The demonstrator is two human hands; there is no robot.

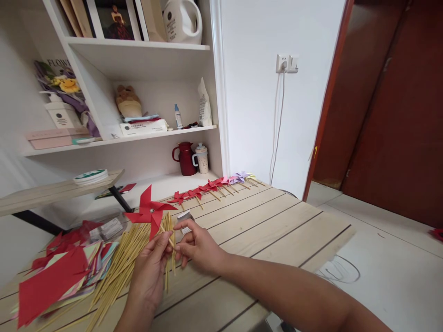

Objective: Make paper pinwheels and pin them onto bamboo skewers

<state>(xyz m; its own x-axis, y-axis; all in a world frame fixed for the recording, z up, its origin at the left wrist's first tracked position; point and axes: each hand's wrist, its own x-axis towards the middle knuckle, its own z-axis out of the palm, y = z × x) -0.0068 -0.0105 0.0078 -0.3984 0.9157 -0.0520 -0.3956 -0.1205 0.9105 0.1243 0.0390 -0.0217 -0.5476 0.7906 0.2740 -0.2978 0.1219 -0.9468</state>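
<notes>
A red paper pinwheel (pixel 151 211) on a thin wooden stick is held up over the table. My left hand (pixel 154 263) is closed, pinching the stick below the paper blades between thumb and fingers. At the stick's lower end is my right hand (pixel 197 244), its thumb at the stick and its index finger stretched towards my left fingertips. Below and behind my hands lies a heap of thin wooden sticks (pixel 119 263). Left of it is a stack of coloured paper sheets with a red sheet (pixel 51 281) on top. A small grey-and-white box (pixel 185 220) is just beyond my right hand.
A row of pinwheels on sticks (pixel 211 185), mostly red, lies along the table's far edge. Red paper pieces (pixel 78 233) and a clear plastic bag (pixel 109 228) are at the left, beneath a small raised shelf (pixel 62 186). A red jug (pixel 186 159) and a cup (pixel 201 159) stand behind.
</notes>
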